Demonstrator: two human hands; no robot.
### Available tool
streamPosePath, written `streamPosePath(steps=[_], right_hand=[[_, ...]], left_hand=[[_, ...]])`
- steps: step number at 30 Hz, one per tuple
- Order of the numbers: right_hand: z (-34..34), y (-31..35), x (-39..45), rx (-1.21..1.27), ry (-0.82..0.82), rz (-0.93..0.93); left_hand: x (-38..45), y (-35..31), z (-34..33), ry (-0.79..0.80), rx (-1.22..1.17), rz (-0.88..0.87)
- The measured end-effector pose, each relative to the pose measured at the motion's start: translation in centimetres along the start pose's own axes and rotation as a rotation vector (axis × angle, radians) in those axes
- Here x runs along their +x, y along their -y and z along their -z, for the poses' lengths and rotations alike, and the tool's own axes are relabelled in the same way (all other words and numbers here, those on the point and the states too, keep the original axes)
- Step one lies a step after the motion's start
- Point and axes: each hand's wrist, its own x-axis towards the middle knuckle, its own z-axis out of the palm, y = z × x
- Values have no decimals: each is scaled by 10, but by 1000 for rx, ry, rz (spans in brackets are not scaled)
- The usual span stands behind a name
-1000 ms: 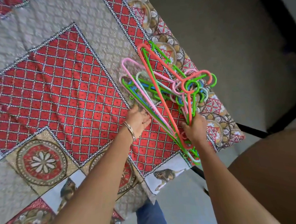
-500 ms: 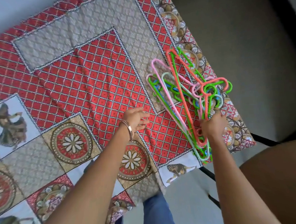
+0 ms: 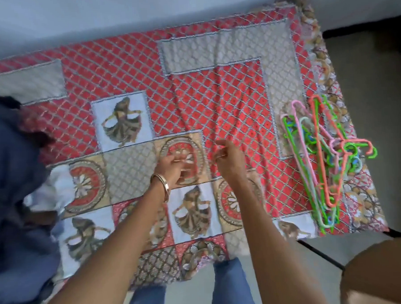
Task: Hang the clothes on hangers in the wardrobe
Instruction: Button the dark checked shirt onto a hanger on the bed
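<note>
Clothes [image 3: 13, 185], a dark blue heap with something white showing at its edge, lie at the left end of the bed [image 3: 214, 86], whose red, grey and cream patterned cover fills most of the view. At the opposite, right end rests the bundle of plastic hangers [image 3: 320, 159], green, pink, orange and blue, fanned in a loose stack near the bed's corner. A second ago the right hand gripped that bundle and the left hand touched its edge; both have since let go, and the view has swung left to take in the heap. Now the left hand [image 3: 172, 169], a metal bangle [image 3: 162, 186] on its wrist, and the right hand [image 3: 227, 159] hover over the middle of the cover, well apart from both hangers and clothes. Motion blur softens the fingers, yet each hand appears loosely curled and holds nothing. The hangers look set down for use; the likely next step is a reach left for a first garment. No wardrobe is in view.
</note>
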Motion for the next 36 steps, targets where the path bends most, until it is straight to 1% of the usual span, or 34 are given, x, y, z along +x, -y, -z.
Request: streamPosePath(steps=[2,4,5,9,10,11,12,13,16,17,18,19,20,21,22,24,26,27,29,31,32,33,34,35,36], right_hand=[[-68,33,-37,-50,89,49],[-126,64,-68,-35,163,66],[-131,63,-70,-7,184,39],[-247,120,-130,-15,339,20],[-247,120,-132,-7,339,15],[-279,134,-147,-30,370,52],[-310,147,-160,-52,391,75],[-311,146,-159,-71,388,87],[-393,182,-189,-150,499,160],[-415,194,-197,-168,524,184],[-417,197,-195,-164,526,189],[-437,211,-203,-178,544,187],[-458,223,-210,-168,553,189],[-459,230,-211,-145,511,187],[-476,240,-213,-152,467,241],[-511,263,-220,-265,435,321],[-531,285,-230,-305,447,311],[-540,292,-236,-269,460,317],[-547,303,-254,-131,415,406],[-543,304,-274,90,356,486],[-536,305,-285,168,384,536],[-526,307,-297,220,471,616],[-517,300,-308,231,617,727],[-505,298,-317,193,803,888],[-491,294,-329,100,1004,1044]], left_hand=[[-8,22,89,-90,-3,-15],[-13,42,167,-153,-17,-7],[-10,48,174,-164,-24,1],[-35,91,330,-412,-145,-22],[-36,93,332,-441,-131,-28],[-45,105,371,-502,-156,-13],[-55,113,406,-575,-178,-35],[-54,115,410,-635,-132,-66],[-70,147,504,-950,2,-93],[-74,154,528,-1034,3,-85],[-74,154,532,-1071,-13,-99],[-76,162,555,-1109,-53,-86],[-79,168,577,-1124,-83,-68],[-77,168,578,-1103,-76,-73],[-78,174,591,-1087,-86,-67],[-78,181,616,-1063,-116,-59],[-80,179,626,-1013,-151,-95],[-82,182,632,-991,-189,-109],[-86,184,643,-976,-221,-152],[-82,182,653,-964,-284,-179],[-85,166,657,-961,-376,-212],[-87,148,660,-931,-467,-243],[-87,134,661,-885,-493,-270],[-90,117,660,-834,-454,-279],[-88,107,660,-785,-360,-261]])
